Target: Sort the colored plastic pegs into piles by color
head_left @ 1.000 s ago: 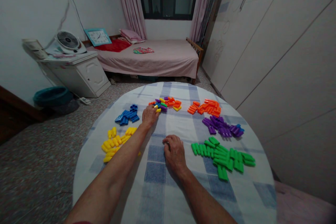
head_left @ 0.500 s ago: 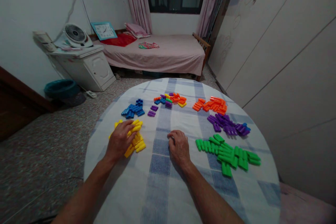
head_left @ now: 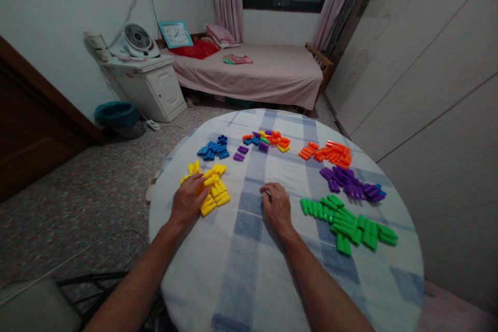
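Note:
My left hand (head_left: 187, 199) lies over the left part of a pile of yellow plastic pieces (head_left: 218, 197). Its fingers reach across them with the thumb apart, and the pieces under the palm are hidden. My right hand (head_left: 277, 206) rests on the tablecloth at mid-table, its fingers curled and close together, with nothing visible in them. To its right spread green plastic pieces (head_left: 346, 223). Blue pieces (head_left: 213, 150) lie beyond the yellow pile, and two purple pieces (head_left: 240, 153) sit just right of those.
A mixed-colour heap (head_left: 268, 140) lies near the far edge of the round table (head_left: 237, 270). Orange pieces (head_left: 329, 153) and a purple pile (head_left: 350, 182) with some blue are at the right. Beyond stand a bed (head_left: 272, 72), a cabinet (head_left: 163, 93) and a bin (head_left: 116, 114).
The view has swung left, so everything appears further right. My left hand has shifted slightly on the yellow pile, uncovering several pieces at its far left. My right hand stays on the cloth.

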`<act>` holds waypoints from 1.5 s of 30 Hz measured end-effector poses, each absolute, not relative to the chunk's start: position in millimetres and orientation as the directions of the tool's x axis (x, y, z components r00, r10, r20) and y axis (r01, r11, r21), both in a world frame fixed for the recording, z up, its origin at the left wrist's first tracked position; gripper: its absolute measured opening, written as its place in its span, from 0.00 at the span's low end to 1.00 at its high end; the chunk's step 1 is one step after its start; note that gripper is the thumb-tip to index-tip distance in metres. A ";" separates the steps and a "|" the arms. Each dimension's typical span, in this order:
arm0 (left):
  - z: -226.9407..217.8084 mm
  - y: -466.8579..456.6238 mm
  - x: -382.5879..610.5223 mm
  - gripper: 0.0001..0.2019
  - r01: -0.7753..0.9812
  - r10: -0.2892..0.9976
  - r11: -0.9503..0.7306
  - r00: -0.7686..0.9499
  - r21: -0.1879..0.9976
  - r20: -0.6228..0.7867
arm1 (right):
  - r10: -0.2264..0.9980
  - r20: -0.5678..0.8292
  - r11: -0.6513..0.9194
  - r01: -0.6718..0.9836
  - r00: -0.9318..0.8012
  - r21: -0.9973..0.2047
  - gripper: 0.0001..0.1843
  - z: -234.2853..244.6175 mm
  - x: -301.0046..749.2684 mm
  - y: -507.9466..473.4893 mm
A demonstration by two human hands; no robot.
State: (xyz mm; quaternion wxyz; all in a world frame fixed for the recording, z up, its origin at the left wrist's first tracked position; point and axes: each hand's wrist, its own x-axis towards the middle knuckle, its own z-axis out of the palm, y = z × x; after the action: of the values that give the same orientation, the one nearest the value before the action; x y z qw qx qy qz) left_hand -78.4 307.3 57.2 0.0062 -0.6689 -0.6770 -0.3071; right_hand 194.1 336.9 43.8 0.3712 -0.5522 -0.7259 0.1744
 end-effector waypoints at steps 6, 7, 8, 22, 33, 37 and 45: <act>81.6 299.4 -62.5 0.16 0.892 0.807 -0.161 -0.127 0.422 0.576 | 0.925 0.362 0.342 0.678 -0.119 -0.650 0.11 40.3 194.8 338.0; 88.0 299.5 -52.2 0.15 0.871 0.803 -0.209 -0.107 0.444 0.587 | 0.925 0.362 0.340 0.682 -0.118 -0.647 0.11 39.9 194.7 338.0; 93.4 301.2 -39.6 0.14 0.835 0.809 -0.266 -0.079 0.482 0.583 | 0.925 0.361 0.339 0.685 -0.117 -0.645 0.12 39.8 194.6 338.0; 46.9 390.9 55.4 0.11 0.408 0.838 -0.220 -0.386 0.886 0.386 | 0.936 0.342 0.312 0.647 -0.084 -0.695 0.13 40.0 195.1 337.9; 43.1 395.4 47.9 0.13 0.127 0.758 -0.112 -0.630 0.986 0.168 | 0.945 0.187 0.325 0.815 -0.267 -0.480 0.24 95.0 151.9 401.8; 38.4 401.5 45.2 0.16 0.066 0.690 -0.157 -0.706 0.985 0.157 | 0.892 0.197 0.453 0.816 -0.408 -0.359 0.26 92.1 113.3 449.9; 33.9 402.9 43.5 0.18 0.115 0.699 -0.122 -0.695 0.986 0.168 | 0.851 0.115 0.525 0.832 -0.513 -0.178 0.21 76.5 100.6 475.5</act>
State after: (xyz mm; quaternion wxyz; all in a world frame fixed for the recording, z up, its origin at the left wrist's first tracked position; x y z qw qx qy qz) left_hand 43.5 402.9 33.9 -0.2163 -0.3249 -0.6261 -0.6750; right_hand 100.6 475.5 76.5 0.0940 -0.4845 -0.8683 0.0500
